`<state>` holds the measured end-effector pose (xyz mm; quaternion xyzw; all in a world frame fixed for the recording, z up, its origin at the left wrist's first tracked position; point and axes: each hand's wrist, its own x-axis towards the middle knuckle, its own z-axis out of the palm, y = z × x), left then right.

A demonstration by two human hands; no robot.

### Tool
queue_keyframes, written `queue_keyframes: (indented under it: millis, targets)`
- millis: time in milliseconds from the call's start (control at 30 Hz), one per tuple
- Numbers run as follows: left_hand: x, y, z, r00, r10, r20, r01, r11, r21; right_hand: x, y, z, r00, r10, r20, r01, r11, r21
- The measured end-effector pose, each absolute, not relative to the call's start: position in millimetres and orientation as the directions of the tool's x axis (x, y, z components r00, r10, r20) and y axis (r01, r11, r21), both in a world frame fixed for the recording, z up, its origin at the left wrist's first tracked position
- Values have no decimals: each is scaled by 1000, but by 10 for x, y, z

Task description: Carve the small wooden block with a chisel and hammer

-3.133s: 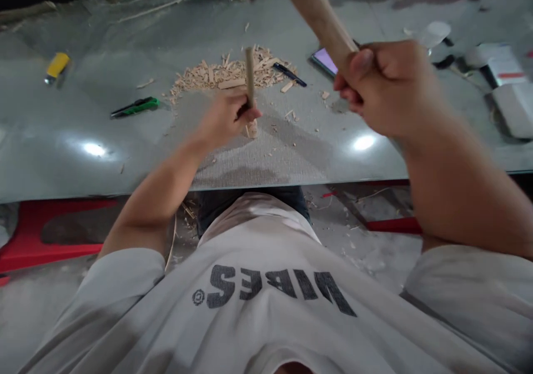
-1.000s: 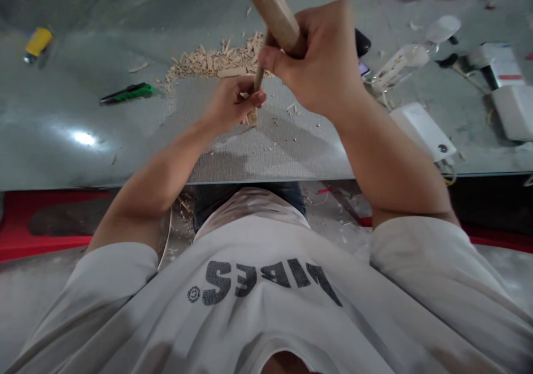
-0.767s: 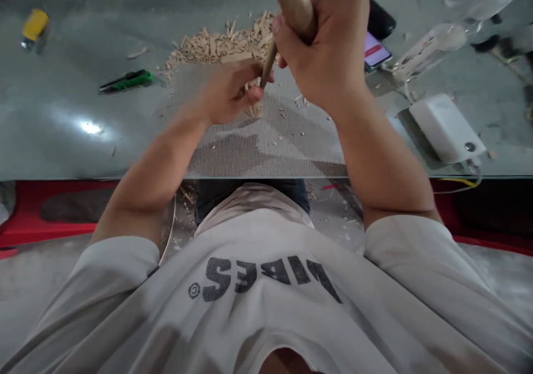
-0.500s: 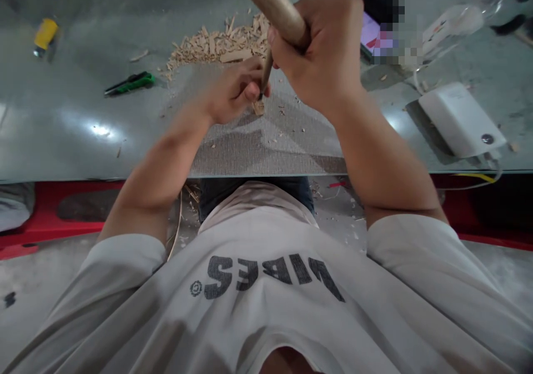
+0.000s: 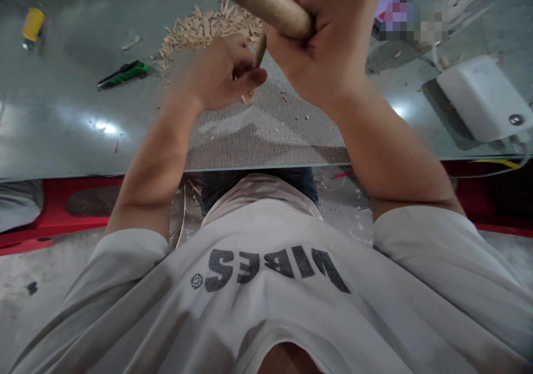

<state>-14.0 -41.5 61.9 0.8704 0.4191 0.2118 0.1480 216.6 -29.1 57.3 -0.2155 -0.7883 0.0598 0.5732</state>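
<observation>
My right hand [image 5: 328, 40] is wrapped round a thick wooden handle [image 5: 266, 7] that slants up to the left. Below that hand, a thinner wooden tool [image 5: 260, 50] points down to my left hand [image 5: 225, 74]. The left thumb is stretched to the right beside the tool's lower end, its fingers bent; what they grip is partly hidden. Just under the left thumb, a small piece of wood [image 5: 247, 97] rests on the grey textured mat [image 5: 266, 149]. Behind the left hand lies a pile of wood shavings [image 5: 200, 26].
On the left of the table are a green cutter [image 5: 125, 74] and a yellow-handled item [image 5: 33, 26]. A white box [image 5: 485, 99] with a cable stands on the right, with a phone [image 5: 389, 7] behind it. The glass edge [image 5: 266, 167] runs before my body.
The view has shifted a little. The thick handle has tilted flatter in my right hand. My left thumb has stretched out, and the wood piece shows less under it.
</observation>
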Motion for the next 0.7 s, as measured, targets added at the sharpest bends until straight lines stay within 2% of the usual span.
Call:
queue_keyframes:
  millis: [67,233,400,533,700]
  targets:
    - [-132,-451,635,550,806,218,691,-586,424,2159,-287,583,-232,393,890,252,908,-335]
    - [-116,-503,576,537,817,213,763,-577,290,2118,-361,593,-196,420,886,237,897,-373]
    - [-96,-513,493,552,803,223,765,-595,249,2128,-367,568,-200,452,869,274,878,-393]
    - [-69,-533,500,545,812,206,765,-583,274,2135,-356,585,-206,428,880,323,879,-351]
    - [-17,-547,549,502,847,172,752,-526,398,2085,-472,683,-190,623,758,573,698,-430]
